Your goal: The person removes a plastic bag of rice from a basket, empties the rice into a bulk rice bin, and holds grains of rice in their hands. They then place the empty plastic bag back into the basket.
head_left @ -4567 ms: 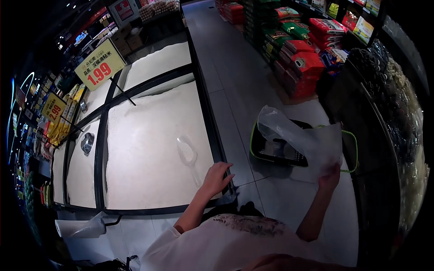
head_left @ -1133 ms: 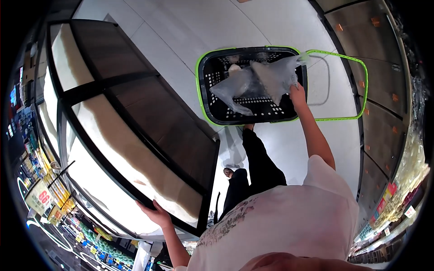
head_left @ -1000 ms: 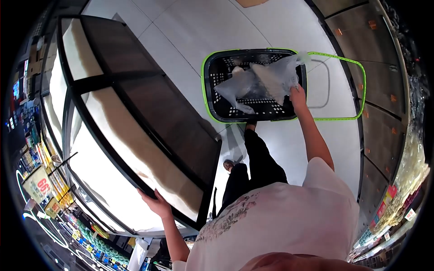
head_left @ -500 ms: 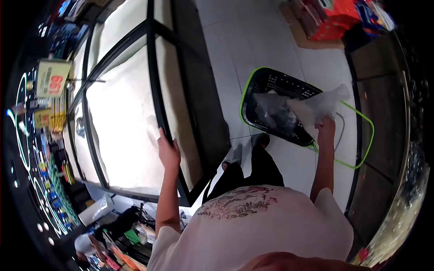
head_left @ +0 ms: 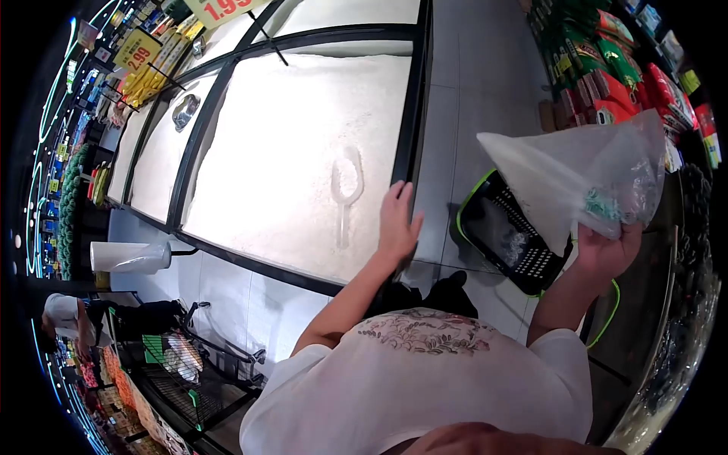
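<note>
My right hand (head_left: pixel 609 252) grips a translucent plastic bag (head_left: pixel 557 171) with a greenish print, held up above a black basket (head_left: pixel 506 227) with a green rim on the floor. Whether the bag has anything in it, I cannot tell. My left hand (head_left: pixel 398 227), empty with fingers apart, is at the dark frame along the near right edge of a display bin. White, flour-like or grain-like contents (head_left: pixel 280 152) fill this bin. On them lies a clear scoop (head_left: pixel 343 224), handle toward me, just left of my left hand.
A plastic bag roll (head_left: pixel 130 257) hangs off the bin's left corner. Beyond it are a shopping cart (head_left: pixel 178 371) and a person (head_left: pixel 68 318). Price signs (head_left: pixel 138 51) stand over neighbouring bins. Red and green packages (head_left: pixel 599 72) are stacked at right.
My right hand has lifted the plastic bag up out of the basket area. The view has turned toward the bin, and the scoop now shows. My left hand remains by the bin's frame.
</note>
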{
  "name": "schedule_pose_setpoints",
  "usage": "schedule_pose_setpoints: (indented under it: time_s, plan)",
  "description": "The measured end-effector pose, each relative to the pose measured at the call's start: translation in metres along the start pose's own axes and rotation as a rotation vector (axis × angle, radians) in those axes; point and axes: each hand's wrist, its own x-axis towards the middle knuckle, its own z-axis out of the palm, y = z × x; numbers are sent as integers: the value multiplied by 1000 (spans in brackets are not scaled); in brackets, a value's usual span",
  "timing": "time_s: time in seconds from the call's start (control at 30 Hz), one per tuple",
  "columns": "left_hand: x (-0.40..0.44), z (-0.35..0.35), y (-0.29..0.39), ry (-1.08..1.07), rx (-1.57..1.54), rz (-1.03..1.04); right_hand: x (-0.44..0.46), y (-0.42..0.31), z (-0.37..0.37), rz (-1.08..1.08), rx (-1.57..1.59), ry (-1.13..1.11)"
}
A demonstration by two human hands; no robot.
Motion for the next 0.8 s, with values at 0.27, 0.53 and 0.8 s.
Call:
schedule_pose_setpoints:
  time_s: [0.27,0.53,0.8]
  plan:
    - [-35,-105,-29,-221,-1982,-1123,-102,87,112,440,153,-626]
    - [-58,-163,-93,306,-1917,-876,-150,187,145,858,84,-690]
    - [-28,-186,-124,462,-1916,-704,-143,229,150,878,-209,-814]
